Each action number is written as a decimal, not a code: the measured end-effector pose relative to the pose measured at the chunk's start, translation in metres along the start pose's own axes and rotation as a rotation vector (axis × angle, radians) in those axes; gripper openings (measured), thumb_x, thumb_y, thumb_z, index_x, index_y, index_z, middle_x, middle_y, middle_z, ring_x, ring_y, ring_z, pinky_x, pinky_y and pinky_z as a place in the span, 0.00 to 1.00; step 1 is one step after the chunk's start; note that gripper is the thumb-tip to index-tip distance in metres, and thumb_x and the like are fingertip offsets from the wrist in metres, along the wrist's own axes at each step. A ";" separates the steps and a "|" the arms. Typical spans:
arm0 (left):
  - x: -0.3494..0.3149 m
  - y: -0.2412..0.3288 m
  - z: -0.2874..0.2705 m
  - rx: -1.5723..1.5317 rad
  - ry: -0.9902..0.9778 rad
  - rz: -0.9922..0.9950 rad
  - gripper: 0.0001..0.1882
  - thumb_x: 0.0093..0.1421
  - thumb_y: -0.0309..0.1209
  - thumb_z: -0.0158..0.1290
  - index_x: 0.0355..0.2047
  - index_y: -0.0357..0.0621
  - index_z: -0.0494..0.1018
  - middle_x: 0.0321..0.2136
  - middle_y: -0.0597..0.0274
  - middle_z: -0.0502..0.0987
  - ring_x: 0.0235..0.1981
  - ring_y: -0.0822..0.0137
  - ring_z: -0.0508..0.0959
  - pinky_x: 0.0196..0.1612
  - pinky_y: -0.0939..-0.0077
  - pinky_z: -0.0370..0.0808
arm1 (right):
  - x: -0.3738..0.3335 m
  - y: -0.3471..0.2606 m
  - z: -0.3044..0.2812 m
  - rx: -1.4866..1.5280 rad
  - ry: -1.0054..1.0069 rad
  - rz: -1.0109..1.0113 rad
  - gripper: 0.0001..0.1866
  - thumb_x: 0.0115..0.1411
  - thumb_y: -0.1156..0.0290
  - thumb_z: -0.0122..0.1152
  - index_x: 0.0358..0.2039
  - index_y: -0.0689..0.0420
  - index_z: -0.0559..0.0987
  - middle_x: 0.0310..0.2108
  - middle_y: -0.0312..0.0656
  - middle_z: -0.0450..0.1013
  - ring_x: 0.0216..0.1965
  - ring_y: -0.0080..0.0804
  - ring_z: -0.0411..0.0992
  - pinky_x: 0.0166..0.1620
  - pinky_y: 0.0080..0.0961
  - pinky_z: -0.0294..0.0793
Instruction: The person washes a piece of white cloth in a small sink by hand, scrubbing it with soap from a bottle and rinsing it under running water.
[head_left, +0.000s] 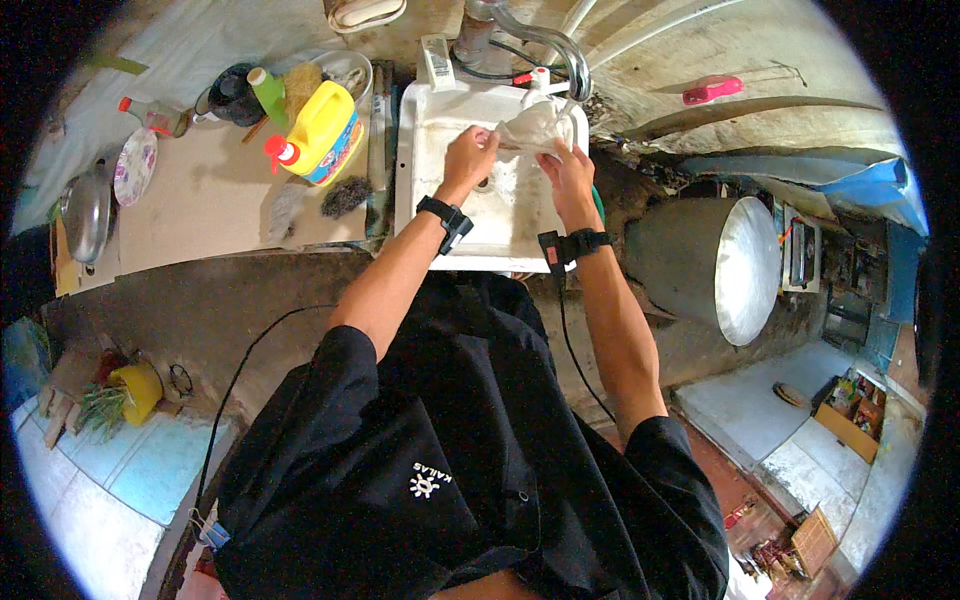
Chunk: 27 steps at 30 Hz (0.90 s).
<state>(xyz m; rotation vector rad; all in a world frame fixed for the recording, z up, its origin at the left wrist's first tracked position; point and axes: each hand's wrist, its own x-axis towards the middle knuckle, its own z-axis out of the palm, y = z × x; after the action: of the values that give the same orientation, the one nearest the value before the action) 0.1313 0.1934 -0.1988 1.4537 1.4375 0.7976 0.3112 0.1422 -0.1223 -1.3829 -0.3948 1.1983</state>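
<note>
Over the white sink, both hands grip a thin, translucent whitish piece that looks like a plastic bag. My left hand pinches its left edge with closed fingers. On the other side, my right hand has its fingers closed on the lower right edge. The bag spreads between them, just below the tap with its red-marked white handle. Part of the drain shows beneath the hands. Each wrist wears a black strap with a small box.
Left of the sink, a cardboard-covered counter bears a yellow jug, a green bottle, a dark scouring pad and a metal basin. A small white box stands on the sink's back rim. A large metal pot is at right.
</note>
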 end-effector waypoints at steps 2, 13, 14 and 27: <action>-0.015 0.021 0.018 -0.584 -0.212 -0.599 0.29 0.69 0.54 0.58 0.54 0.39 0.77 0.39 0.51 0.81 0.45 0.56 0.85 0.49 0.59 0.85 | -0.007 0.006 -0.007 0.020 -0.073 -0.069 0.20 0.72 0.73 0.60 0.60 0.71 0.71 0.52 0.52 0.77 0.50 0.45 0.80 0.56 0.37 0.81; -0.003 0.020 0.037 -1.059 -0.328 -0.510 0.15 0.72 0.37 0.55 0.53 0.42 0.80 0.46 0.61 0.84 0.46 0.65 0.84 0.51 0.66 0.80 | -0.056 0.026 -0.035 -0.066 -0.251 0.143 0.22 0.72 0.64 0.51 0.61 0.63 0.72 0.61 0.51 0.71 0.63 0.47 0.71 0.67 0.54 0.70; -0.008 0.028 0.036 -0.966 -0.350 -0.442 0.16 0.72 0.37 0.55 0.52 0.41 0.80 0.45 0.61 0.84 0.45 0.65 0.84 0.50 0.66 0.80 | -0.059 0.012 -0.033 -0.066 -0.246 0.143 0.22 0.72 0.64 0.51 0.61 0.63 0.72 0.61 0.51 0.71 0.63 0.47 0.71 0.67 0.54 0.70; 0.003 0.038 0.012 -0.154 -0.386 -0.226 0.30 0.59 0.46 0.67 0.49 0.31 0.79 0.41 0.50 0.84 0.42 0.59 0.84 0.45 0.61 0.80 | -0.015 0.031 -0.022 -0.343 -0.464 0.377 0.24 0.65 0.72 0.69 0.59 0.62 0.75 0.48 0.44 0.81 0.46 0.40 0.82 0.45 0.35 0.84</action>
<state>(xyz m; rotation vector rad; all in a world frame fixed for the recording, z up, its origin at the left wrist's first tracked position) 0.1573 0.1982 -0.1685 1.2223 1.1899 0.4456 0.3105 0.1111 -0.1491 -1.5048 -0.7121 1.8395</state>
